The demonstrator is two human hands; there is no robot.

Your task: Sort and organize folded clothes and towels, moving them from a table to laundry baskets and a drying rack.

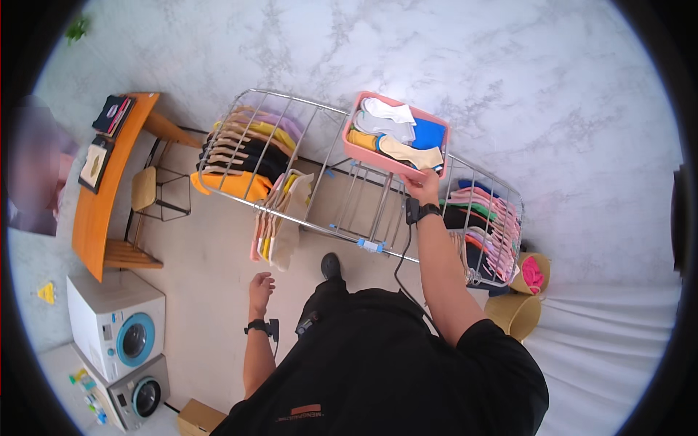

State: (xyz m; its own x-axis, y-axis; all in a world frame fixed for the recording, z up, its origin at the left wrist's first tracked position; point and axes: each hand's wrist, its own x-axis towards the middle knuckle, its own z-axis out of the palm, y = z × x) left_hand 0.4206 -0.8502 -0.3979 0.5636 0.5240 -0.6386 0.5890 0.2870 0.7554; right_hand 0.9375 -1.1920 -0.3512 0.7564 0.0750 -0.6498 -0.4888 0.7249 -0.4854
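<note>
A pink plastic basket (372,158) rests on top of a metal folding drying rack (327,219). My right hand (424,188) grips its near rim, thumb and fingers around the edge. Inside lie small folded garments: a white one (388,111), a grey one (383,128), a blue one (428,134), a mustard one (362,139) and a cream one (409,152) near the hand. My left hand (262,291) hangs in the air over the floor, fingers loosely bent and nothing in them. Just beyond it, light garments (292,223) on hangers dangle from the rack's front rail.
Dark and orange clothes (240,182) hang at the rack's left, pink and dark ones (491,218) at its right. Further left stand a wooden desk (92,229), a stool (144,188) and two washing machines (87,313). Woven baskets (515,315) sit right. A blurred person (38,163) is beyond the desk.
</note>
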